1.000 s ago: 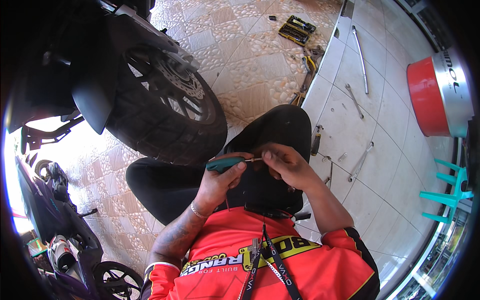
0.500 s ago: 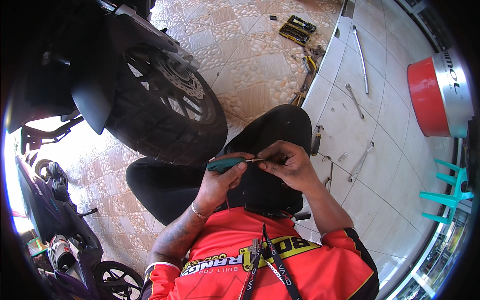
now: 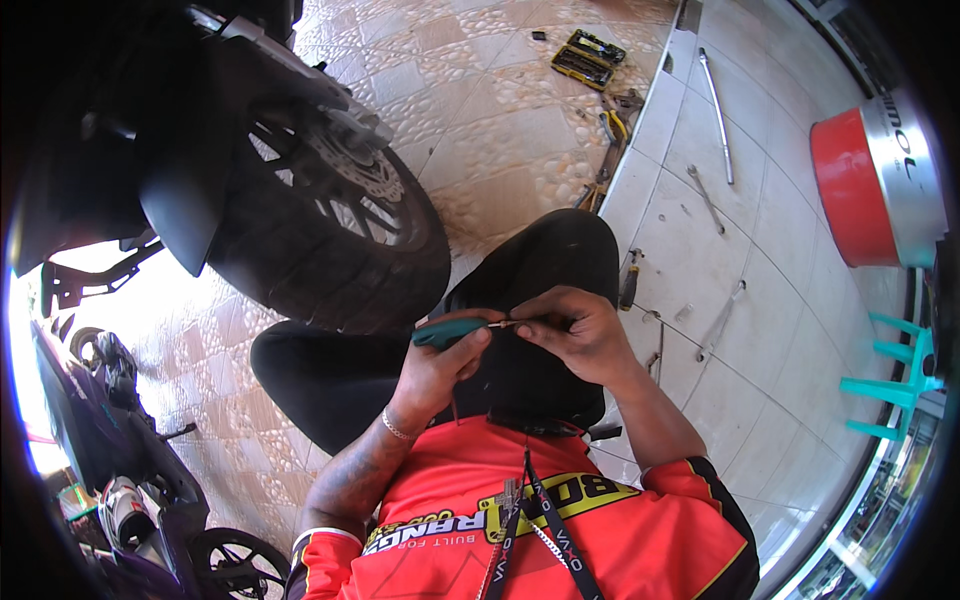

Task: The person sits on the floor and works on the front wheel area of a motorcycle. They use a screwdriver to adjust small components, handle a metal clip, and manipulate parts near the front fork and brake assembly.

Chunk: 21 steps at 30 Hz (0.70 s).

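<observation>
Right hand (image 3: 580,335) nearer left hand (image 3: 432,375) than before, fingertips in pinch on shaft (image 3: 502,323), left grip around teal handle (image 3: 447,331).

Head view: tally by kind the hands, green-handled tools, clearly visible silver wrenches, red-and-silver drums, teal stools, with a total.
Left hand and right hand: 2
Green-handled tool: 1
Silver wrenches: 2
Red-and-silver drum: 1
Teal stool: 1
Total: 7

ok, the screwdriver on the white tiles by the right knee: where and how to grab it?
Dark handle, from above, I'd say, closing across its long sides. The screwdriver lies with that thicker end toward the person, thin shaft pointing away. The right hand is nearer, but busy at the teal tool.
</observation>
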Motion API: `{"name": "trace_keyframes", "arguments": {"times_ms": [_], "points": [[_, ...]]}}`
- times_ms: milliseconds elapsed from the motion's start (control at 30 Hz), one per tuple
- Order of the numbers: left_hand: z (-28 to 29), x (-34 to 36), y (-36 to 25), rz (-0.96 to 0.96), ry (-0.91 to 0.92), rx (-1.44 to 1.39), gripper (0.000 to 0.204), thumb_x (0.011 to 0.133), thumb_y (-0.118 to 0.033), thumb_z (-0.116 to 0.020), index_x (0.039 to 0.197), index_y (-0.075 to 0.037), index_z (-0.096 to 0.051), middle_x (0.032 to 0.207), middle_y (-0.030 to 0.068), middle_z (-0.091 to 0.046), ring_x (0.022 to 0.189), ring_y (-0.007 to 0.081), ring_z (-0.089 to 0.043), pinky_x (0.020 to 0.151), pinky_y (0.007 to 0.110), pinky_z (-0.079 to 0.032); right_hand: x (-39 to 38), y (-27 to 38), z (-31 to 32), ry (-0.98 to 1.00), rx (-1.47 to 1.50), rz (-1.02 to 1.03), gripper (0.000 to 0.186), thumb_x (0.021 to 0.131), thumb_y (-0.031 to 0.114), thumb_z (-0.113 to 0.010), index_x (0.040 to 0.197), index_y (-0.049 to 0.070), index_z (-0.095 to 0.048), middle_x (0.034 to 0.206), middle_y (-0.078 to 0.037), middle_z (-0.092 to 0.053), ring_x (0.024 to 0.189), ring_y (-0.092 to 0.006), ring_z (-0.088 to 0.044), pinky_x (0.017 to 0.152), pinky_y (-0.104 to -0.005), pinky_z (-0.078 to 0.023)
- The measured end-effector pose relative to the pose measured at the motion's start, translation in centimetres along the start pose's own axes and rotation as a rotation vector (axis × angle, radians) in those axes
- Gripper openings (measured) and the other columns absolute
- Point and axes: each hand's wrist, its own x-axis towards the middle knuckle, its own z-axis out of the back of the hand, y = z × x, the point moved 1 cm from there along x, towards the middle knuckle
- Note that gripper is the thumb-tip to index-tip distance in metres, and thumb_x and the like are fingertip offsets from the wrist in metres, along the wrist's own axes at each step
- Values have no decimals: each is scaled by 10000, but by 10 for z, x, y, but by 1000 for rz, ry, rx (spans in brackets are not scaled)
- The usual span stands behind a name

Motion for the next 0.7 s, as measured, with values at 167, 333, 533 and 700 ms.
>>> {"name": "trace_keyframes", "arguments": {"times_ms": [167, 333, 533, 700], "points": [[-3, 2, 5, 6, -1, -18, 269, 975, -119, -633, 1208, 15, -655, 682, -52, -483, 543, 34, -388, 492, 210, -309, 1, 6, 0, -4, -196, 79, 140, 863, 137, -754, 971, 56, -720, 897, -107, -685, 816, -261, -686, 704, -342, -538], [-9, 4, 3, -2, 20, -7, 299, 983, -125, -621, 1236, 33, -628, 680, -45, -485, 541, 37, -392, 492, 210, -309, -1, 9, 6, -67, -316, 118, 126, 876, 127, -727, 978, 57, -702, 894, -120, -680, 843, -296, -676, 730, -362, -541], [-11, 6, -5, -29, -63, -9, 337, 979, -166, -629, 1247, 38, -615, 674, -52, -458, 541, 35, -382, 483, 201, -290, -8, 2, 1, -76, -18, -35, 125, 912, 138, -694, 998, 48, -691, 911, -135, -690, 845, -295, -685, 745, -363, -539], [-18, 9, -8, -38, -85, 26, 347, 982, -179, -623, 1254, 35, -611, 693, -67, -441, 553, 9, -356, 493, 185, -275, -16, -13, -38, 122, -58, 99, 180, 943, 180, -685, 1053, 37, -679, 953, -110, -715, 889, -165, -697, 773, -309, -538]]}}
